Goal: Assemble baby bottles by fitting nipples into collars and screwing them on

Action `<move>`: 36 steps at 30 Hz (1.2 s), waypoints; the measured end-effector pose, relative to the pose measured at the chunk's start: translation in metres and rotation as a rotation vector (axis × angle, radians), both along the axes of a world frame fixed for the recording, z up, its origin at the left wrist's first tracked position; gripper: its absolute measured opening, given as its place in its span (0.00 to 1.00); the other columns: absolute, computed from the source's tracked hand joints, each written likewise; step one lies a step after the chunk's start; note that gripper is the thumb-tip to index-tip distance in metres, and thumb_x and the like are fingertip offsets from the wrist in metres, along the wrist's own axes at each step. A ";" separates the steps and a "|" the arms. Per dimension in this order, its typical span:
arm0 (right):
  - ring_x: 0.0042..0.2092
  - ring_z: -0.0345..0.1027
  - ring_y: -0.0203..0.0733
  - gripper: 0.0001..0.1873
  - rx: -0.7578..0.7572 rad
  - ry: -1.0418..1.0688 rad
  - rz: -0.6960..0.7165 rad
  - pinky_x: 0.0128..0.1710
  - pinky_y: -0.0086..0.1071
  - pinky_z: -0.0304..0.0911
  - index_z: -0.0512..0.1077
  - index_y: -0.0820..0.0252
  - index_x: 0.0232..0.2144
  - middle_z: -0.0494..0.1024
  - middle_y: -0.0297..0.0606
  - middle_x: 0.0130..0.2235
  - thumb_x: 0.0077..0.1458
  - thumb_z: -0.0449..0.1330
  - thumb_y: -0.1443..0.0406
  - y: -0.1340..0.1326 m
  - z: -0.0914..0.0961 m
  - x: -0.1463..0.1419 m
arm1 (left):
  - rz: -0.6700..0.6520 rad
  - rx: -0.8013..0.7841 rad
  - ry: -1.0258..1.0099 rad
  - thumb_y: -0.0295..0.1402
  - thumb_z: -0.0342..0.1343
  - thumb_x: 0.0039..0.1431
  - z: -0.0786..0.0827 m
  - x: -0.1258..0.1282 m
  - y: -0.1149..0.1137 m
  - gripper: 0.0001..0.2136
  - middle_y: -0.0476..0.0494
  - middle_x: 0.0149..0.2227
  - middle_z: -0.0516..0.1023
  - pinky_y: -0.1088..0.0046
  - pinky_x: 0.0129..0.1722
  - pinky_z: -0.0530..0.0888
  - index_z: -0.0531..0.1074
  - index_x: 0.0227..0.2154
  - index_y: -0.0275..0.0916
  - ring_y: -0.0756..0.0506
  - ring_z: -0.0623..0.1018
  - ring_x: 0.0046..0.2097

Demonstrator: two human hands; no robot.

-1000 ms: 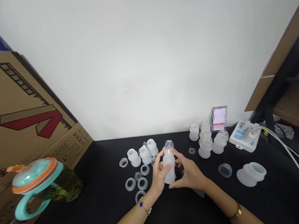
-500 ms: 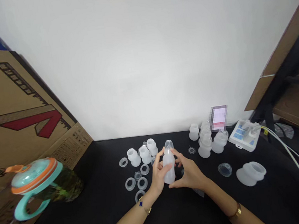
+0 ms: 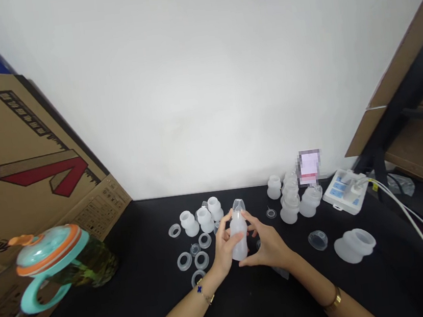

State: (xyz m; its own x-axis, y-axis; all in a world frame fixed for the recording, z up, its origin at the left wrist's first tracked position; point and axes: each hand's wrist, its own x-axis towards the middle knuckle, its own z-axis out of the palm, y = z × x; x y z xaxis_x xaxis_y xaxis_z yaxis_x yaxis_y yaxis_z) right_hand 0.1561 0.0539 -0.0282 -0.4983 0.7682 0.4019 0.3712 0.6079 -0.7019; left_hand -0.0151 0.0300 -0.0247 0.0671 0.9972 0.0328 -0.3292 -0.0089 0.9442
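Note:
Both hands hold one small translucent white bottle [image 3: 239, 235] upright over the black table [image 3: 142, 285]. My left hand [image 3: 223, 252] wraps its left side with the thumb near the neck. My right hand [image 3: 270, 246] grips its right side, fingers curled round the body. A clear nipple-like part [image 3: 238, 205] sits at the bottle's top. Just left of my hands lie several clear rings [image 3: 184, 260] and three small white bottles [image 3: 205, 219].
More white bottles [image 3: 291, 197] stand at the back right, with a clear dome cap [image 3: 317, 240] and a wide white piece [image 3: 355, 246] in front. A white device [image 3: 344, 191] with cables is far right. A teal and orange cup [image 3: 54, 262] and cardboard box [image 3: 23, 166] stand left.

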 end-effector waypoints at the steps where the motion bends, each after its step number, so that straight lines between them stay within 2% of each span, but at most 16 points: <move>1: 0.47 0.77 0.51 0.71 0.007 0.004 0.001 0.44 0.43 0.73 0.42 0.46 0.70 0.68 0.49 0.64 0.32 0.80 0.56 0.000 -0.001 0.000 | 0.010 0.002 0.000 0.38 0.66 0.54 0.000 0.000 0.001 0.39 0.50 0.29 0.80 0.73 0.19 0.73 0.54 0.65 0.43 0.45 0.78 0.21; 7: 0.47 0.78 0.48 0.58 0.047 0.065 0.002 0.40 0.40 0.74 0.47 0.41 0.68 0.62 0.46 0.68 0.43 0.75 0.61 -0.003 -0.009 -0.007 | 0.068 0.068 0.008 0.37 0.66 0.55 0.001 -0.005 0.005 0.39 0.51 0.28 0.79 0.73 0.21 0.73 0.54 0.66 0.42 0.46 0.77 0.22; 12: 0.47 0.77 0.46 0.59 0.050 0.068 0.000 0.41 0.40 0.74 0.45 0.40 0.69 0.54 0.45 0.71 0.44 0.74 0.60 -0.005 -0.006 -0.008 | 0.082 0.139 0.064 0.39 0.65 0.57 -0.001 -0.007 0.004 0.39 0.49 0.32 0.80 0.72 0.26 0.73 0.53 0.68 0.44 0.45 0.77 0.26; 14: 0.47 0.77 0.46 0.62 0.031 0.038 -0.013 0.41 0.40 0.75 0.40 0.39 0.70 0.55 0.45 0.71 0.44 0.75 0.59 -0.005 -0.002 -0.008 | 0.090 0.147 0.103 0.40 0.63 0.59 -0.002 -0.007 0.002 0.38 0.46 0.36 0.80 0.70 0.29 0.74 0.52 0.69 0.45 0.45 0.78 0.30; 16: 0.47 0.76 0.46 0.66 0.019 0.015 -0.022 0.42 0.40 0.75 0.35 0.39 0.71 0.54 0.45 0.71 0.43 0.75 0.59 -0.004 0.001 -0.007 | 0.102 0.157 0.145 0.41 0.62 0.60 -0.002 -0.006 0.002 0.37 0.42 0.46 0.80 0.67 0.34 0.76 0.52 0.69 0.46 0.42 0.79 0.36; 19: 0.49 0.75 0.47 0.69 0.031 0.004 -0.026 0.43 0.40 0.75 0.32 0.37 0.71 0.49 0.45 0.73 0.43 0.75 0.59 -0.002 0.003 -0.006 | 0.093 0.181 0.193 0.44 0.60 0.61 -0.002 -0.005 0.001 0.36 0.38 0.60 0.72 0.63 0.42 0.77 0.53 0.69 0.48 0.38 0.78 0.47; 22: 0.50 0.74 0.49 0.71 0.011 0.005 -0.030 0.42 0.40 0.75 0.30 0.37 0.71 0.48 0.45 0.73 0.41 0.76 0.58 0.000 0.003 -0.005 | 0.037 0.197 0.177 0.45 0.57 0.63 -0.001 -0.005 0.001 0.36 0.38 0.66 0.65 0.62 0.44 0.78 0.51 0.70 0.49 0.35 0.76 0.53; 25: 0.51 0.74 0.49 0.73 -0.025 0.022 -0.019 0.40 0.39 0.75 0.29 0.39 0.71 0.51 0.47 0.72 0.40 0.77 0.57 0.001 0.002 -0.003 | -0.035 0.197 0.119 0.44 0.55 0.65 0.001 -0.005 0.000 0.35 0.36 0.64 0.67 0.63 0.40 0.79 0.49 0.71 0.49 0.36 0.77 0.50; 28: 0.50 0.72 0.49 0.74 -0.029 0.045 0.007 0.40 0.39 0.75 0.28 0.41 0.71 0.56 0.49 0.69 0.40 0.77 0.56 0.002 0.001 -0.002 | -0.079 0.194 0.096 0.42 0.58 0.64 0.004 -0.005 -0.002 0.36 0.35 0.60 0.71 0.63 0.39 0.79 0.48 0.71 0.49 0.39 0.79 0.45; 31: 0.48 0.73 0.48 0.74 -0.030 0.058 0.029 0.40 0.39 0.75 0.28 0.42 0.72 0.61 0.49 0.67 0.40 0.77 0.54 0.002 0.002 -0.001 | -0.108 0.189 0.095 0.41 0.61 0.61 0.008 -0.005 -0.004 0.40 0.36 0.55 0.74 0.64 0.38 0.79 0.47 0.71 0.48 0.38 0.78 0.46; 36: 0.44 0.74 0.46 0.75 -0.037 0.076 0.051 0.40 0.41 0.76 0.28 0.40 0.71 0.52 0.52 0.70 0.39 0.77 0.53 0.001 0.005 -0.001 | -0.178 0.196 0.052 0.39 0.64 0.58 0.010 -0.006 -0.003 0.46 0.37 0.52 0.75 0.67 0.36 0.77 0.40 0.72 0.50 0.39 0.78 0.44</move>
